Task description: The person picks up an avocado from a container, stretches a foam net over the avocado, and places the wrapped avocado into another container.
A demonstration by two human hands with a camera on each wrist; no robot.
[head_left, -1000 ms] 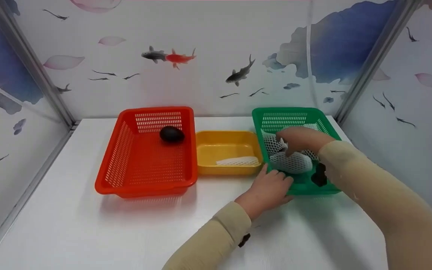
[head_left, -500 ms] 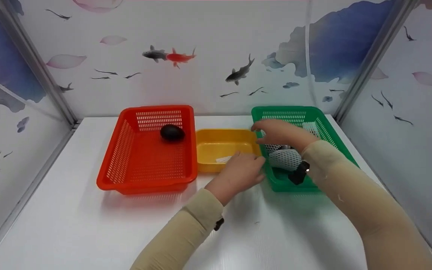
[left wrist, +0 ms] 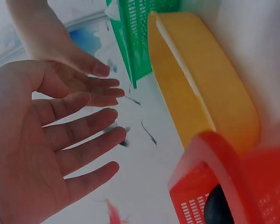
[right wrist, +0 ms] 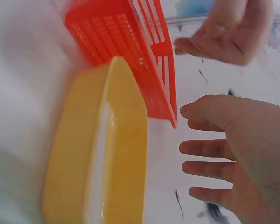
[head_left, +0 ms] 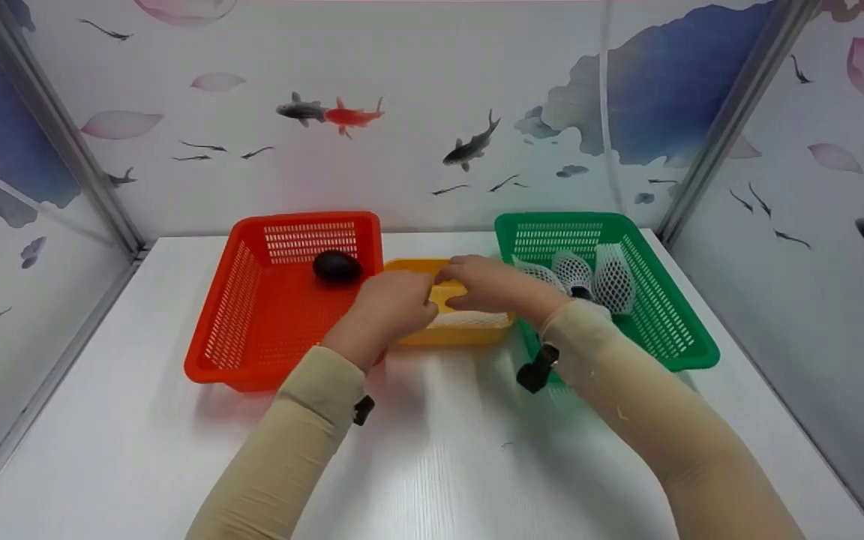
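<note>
My left hand (head_left: 394,304) hangs over the right side of the red basket (head_left: 207,352) and the left end of the yellow tray (head_left: 454,339). In the left wrist view its fingers are spread and nothing is in the palm. Over the tray reaches my right hand (head_left: 484,283), its fingers parted and holding nothing in the right wrist view. The two hands face each other, fingertips close together in the head view. A white foam net sleeve (head_left: 473,319) lies in the tray, partly hidden by the hands. In the red basket rests a dark, smooth, egg-shaped thing (head_left: 337,267).
A green basket (head_left: 683,330) stands right of the tray, with several pieces in white foam netting (head_left: 615,281); my right forearm covers part of it. All three containers stand on a white table (head_left: 439,457), before a wall (head_left: 417,67) printed with fish.
My right hand has left the netted pieces in the green basket and moved left over the yellow tray. My left hand has moved left from the green basket's rim, across the tray.
</note>
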